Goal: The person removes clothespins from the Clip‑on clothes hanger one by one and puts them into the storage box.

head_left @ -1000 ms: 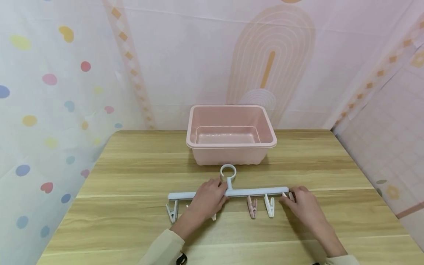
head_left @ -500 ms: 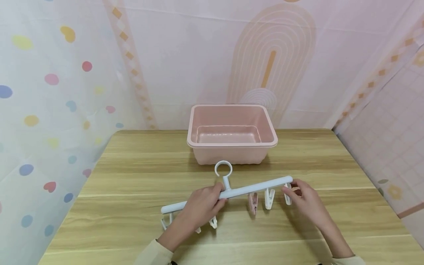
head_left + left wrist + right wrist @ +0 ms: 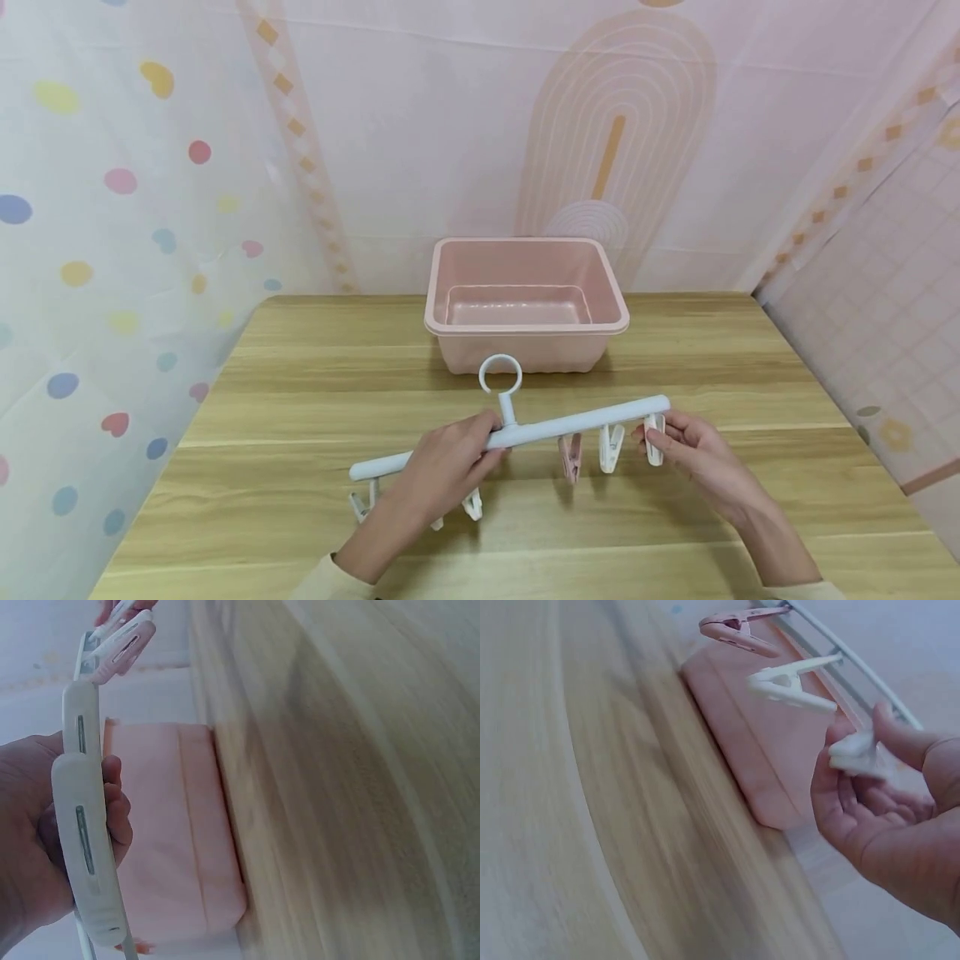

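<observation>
A pale blue clip hanger (image 3: 577, 423) is held up off the table, its right end higher than its left and its ring hook upright. My left hand (image 3: 442, 467) grips the bar near the middle; in the left wrist view the fingers (image 3: 118, 817) curl behind it. Several clothespin-style clips hang below, among them a pink clip (image 3: 571, 458) and a white clip (image 3: 611, 448). At the right end, my right hand (image 3: 701, 454) pinches the outermost white clip (image 3: 853, 750) between thumb and fingers. The left hand and forearm partly hide the clips on the left half.
A pink plastic basin (image 3: 527, 329) stands behind the hanger, toward the back of the wooden table (image 3: 300, 367). A patterned cloth backdrop (image 3: 420, 125) rises behind the table and along its sides.
The hanger has been lifted off the table and tilted, its right end raised, and has shifted slightly left. My right hand has moved from beside the bar's end to the outermost white clip.
</observation>
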A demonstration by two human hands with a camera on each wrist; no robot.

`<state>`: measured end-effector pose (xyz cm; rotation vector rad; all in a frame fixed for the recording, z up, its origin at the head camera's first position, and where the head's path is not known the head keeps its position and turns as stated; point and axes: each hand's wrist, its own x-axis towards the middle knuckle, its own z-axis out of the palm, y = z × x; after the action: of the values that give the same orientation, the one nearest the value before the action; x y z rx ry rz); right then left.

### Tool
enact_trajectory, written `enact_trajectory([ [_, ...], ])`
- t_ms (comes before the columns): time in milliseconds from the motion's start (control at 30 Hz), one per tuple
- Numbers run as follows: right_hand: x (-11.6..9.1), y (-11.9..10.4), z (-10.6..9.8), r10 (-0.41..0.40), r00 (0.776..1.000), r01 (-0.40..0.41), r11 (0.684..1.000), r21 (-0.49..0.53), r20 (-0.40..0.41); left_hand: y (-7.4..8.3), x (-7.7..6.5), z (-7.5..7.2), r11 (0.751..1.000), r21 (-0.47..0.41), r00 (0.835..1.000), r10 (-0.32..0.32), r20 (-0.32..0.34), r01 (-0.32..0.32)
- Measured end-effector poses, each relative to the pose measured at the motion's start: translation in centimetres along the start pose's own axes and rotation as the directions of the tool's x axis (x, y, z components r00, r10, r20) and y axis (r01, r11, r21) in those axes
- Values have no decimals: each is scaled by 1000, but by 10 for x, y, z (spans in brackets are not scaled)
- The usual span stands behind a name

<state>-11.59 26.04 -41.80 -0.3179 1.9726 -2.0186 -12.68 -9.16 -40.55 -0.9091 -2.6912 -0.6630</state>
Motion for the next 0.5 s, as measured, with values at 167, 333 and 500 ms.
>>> enact_trajectory([
  [167,-2,2,-1,-8,990,-22,977,214,140,1,-1,-7,994,-113,999,-6,40,11],
  [333,0,2,-2,-139,968,82,962,260,208,1,0,-17,932,-348,987,-52,149,101],
  [500,3,2,-7,-288,924,217,936,278,251,2,-1,-23,885,-450,984,-44,173,118],
])
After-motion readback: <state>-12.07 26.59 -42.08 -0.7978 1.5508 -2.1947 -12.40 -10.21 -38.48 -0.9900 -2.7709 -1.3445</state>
